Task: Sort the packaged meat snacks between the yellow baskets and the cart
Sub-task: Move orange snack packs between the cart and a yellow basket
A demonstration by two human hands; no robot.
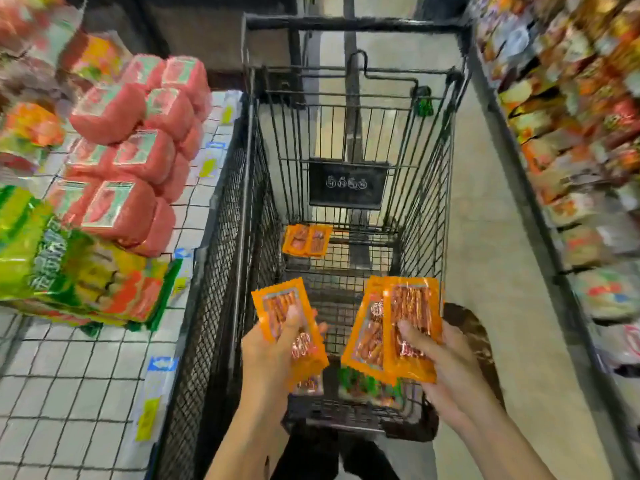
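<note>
Mostly the edges smear. On the left, the print on the red net-wrapped packs [121, 150] and the green-and-yellow bags [69, 271] cannot be read, and both stacks run off the frame. Under the left grip [266, 351] a half-hidden pack [308, 384] on the cart floor shows only its lower end. Just beside it, a green-and-red pack [370, 388] is partly covered by what the right grip [446, 362] carries. The goods on the right shelf [571, 133] are a blur of colour, cut off by the frame.

The left grip holds one orange snack pack [277, 301], thumb on its face and fingers curled behind. Its long axis leans with the top toward the left, and the clear window faces the camera. The right grip pinches a pair of orange packs [412, 303], fanned and overlapping, thumb across the front one. That one stands near upright, while the one behind leans its top slightly rightward. Both grips are above the near end of the cart [426, 202]. At the far end of its floor, two far orange packs [306, 240] lie flat side by side below a black placard [348, 183].

The black wire cart stands in an aisle on a pale floor [485, 237]. To its left, just beside it, is a bench [69, 375] with a white wire-grid top and price tags [162, 363] along the edge. The right shelf lies across a strip of floor.
</note>
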